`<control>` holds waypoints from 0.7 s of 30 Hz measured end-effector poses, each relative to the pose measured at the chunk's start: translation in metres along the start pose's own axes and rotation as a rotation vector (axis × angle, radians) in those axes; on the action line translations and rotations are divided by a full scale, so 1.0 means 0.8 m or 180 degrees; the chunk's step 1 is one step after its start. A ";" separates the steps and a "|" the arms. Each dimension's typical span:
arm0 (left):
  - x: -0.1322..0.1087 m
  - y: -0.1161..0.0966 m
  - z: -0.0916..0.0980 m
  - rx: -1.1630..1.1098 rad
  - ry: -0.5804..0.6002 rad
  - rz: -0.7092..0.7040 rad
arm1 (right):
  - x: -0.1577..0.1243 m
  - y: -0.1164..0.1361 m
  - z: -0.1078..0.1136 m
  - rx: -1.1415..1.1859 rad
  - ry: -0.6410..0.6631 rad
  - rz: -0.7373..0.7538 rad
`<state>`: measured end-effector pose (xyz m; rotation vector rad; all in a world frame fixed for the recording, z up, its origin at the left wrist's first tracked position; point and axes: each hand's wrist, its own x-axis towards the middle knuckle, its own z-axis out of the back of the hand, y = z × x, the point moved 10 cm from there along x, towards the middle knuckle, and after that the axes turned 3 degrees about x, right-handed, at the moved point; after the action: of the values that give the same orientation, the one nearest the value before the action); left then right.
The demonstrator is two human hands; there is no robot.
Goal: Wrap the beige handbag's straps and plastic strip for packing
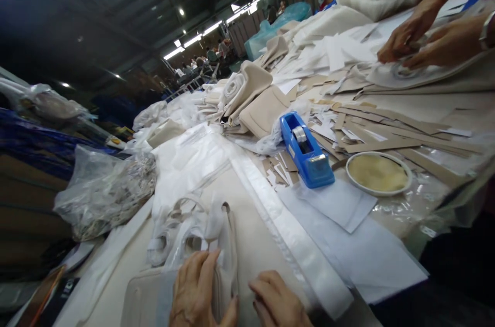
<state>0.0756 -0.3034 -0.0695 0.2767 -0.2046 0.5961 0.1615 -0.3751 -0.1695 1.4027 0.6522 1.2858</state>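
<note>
A pale beige handbag [149,293] lies at the bottom of the view, its wrapped strap and handle parts bunched at the far end. My left hand [197,285] is on the bag, fingers over its upper face and thumb at its right side, gripping it. Rolls of clear wrap [193,242] stick up just beyond those fingertips. Right of the bag, my right hand [278,298] rests close to the beige sheet [247,213] beneath. Its fingers are slightly bent and apart, with nothing visible in them.
A blue tape dispenser [307,154] and a round tin lid [379,173] stand right of centre. White sheets [348,249] lie nearer. A bag of scraps [112,187] is left. Beige bag pieces [265,110] pile ahead. A co-worker's hands [436,38] work at upper right.
</note>
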 end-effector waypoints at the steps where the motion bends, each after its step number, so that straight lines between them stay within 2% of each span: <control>1: -0.002 0.000 0.006 -0.0038 -0.0041 0.0045 | 0.005 0.004 0.004 0.0003 0.0030 0.0032; 4: -0.004 -0.003 0.023 -0.0112 -0.0106 0.0146 | 0.021 0.018 0.000 -0.0046 0.0278 0.0196; 9: -0.011 -0.007 0.032 -0.0143 0.0314 -0.0036 | 0.041 0.037 -0.030 -0.0418 0.0640 0.0315; 15: -0.018 -0.001 0.046 -0.0327 0.0464 -0.0105 | 0.044 0.082 -0.072 -0.1240 0.1003 0.1285; 21: -0.022 -0.003 0.044 -0.0534 0.0738 -0.0292 | 0.047 0.098 -0.094 -0.1332 0.1175 0.1855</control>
<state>0.0590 -0.3252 -0.0415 0.0530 -0.0175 0.5120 0.0813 -0.3376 -0.0954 1.0408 0.1791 2.0391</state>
